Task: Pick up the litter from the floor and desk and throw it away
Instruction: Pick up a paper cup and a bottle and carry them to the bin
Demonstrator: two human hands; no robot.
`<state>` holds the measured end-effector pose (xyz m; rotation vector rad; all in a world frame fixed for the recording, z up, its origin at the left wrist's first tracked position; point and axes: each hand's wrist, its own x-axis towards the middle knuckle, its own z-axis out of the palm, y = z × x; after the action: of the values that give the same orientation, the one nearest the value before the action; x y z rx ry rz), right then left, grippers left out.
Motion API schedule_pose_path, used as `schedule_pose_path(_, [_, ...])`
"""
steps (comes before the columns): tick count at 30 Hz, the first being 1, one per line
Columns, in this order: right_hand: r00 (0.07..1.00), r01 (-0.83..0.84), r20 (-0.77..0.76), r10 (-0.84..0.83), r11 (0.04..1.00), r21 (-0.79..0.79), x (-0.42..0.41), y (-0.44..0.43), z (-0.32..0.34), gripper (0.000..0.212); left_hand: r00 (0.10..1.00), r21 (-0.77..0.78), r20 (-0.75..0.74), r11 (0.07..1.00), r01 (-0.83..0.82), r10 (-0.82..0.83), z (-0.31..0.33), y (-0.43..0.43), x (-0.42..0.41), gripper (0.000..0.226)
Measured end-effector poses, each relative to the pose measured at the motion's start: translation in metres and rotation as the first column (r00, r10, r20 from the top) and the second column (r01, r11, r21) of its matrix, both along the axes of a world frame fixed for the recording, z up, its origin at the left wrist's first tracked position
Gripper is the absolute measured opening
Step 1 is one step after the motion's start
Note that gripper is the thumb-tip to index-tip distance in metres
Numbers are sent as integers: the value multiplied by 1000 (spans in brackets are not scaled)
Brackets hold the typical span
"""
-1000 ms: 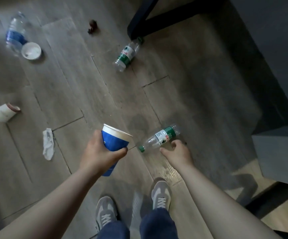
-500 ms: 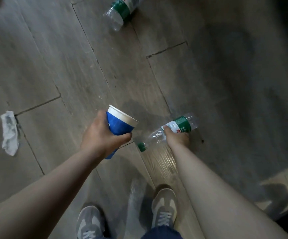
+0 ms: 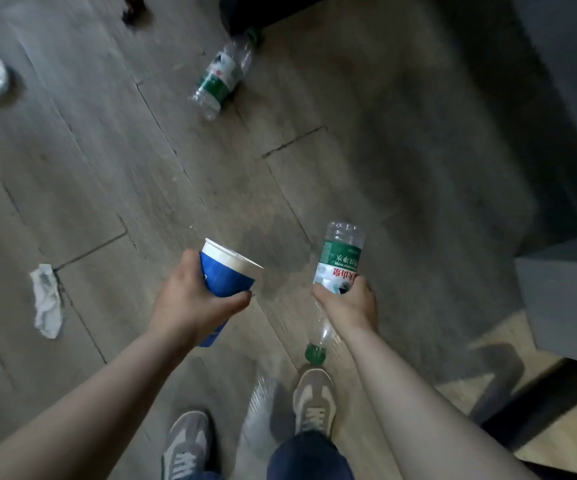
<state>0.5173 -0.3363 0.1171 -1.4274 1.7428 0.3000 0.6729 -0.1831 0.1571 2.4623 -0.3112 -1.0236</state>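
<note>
The left hand [image 3: 190, 299] grasps a blue paper cup [image 3: 226, 275] and the right hand [image 3: 347, 303] a clear green-labelled plastic bottle [image 3: 340, 258], both lifted; a second clear bottle [image 3: 221, 77] at 12 o'clock and a crumpled white tissue [image 3: 47, 299] at 9 o'clock wait on the floor [image 3: 384, 150].

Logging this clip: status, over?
Left hand grips blue paper cup. Right hand grips water bottle, cap down. Second bottle, tissue lie on floor.
</note>
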Motion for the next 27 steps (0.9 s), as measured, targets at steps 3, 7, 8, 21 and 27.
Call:
schedule_pose_path(3, [997, 14, 74, -10, 999, -53, -5, 5, 72, 47, 999, -61, 19, 997, 39, -38, 61, -7, 1, 57])
schedule_pose_path(7, [983, 46, 183, -18, 988, -150, -5, 15, 177, 43, 997, -165, 42, 984, 68, -62, 154, -10, 2, 55])
schedule_pose_path(8, [979, 52, 204, -15, 983, -178, -4, 16, 203, 42, 997, -191, 43, 979, 75, -68, 177, -10, 2, 55])
schedule_pose_path(21, [779, 278, 606, 158, 780, -561, -11, 37, 618, 47, 945, -629, 248, 706, 325, -214, 564, -33, 15, 56])
schedule_pose_path(27, [715, 413, 647, 264, 587, -696, -72, 51, 773, 41, 882, -751, 358, 466, 467, -308, 717, -57, -36, 57])
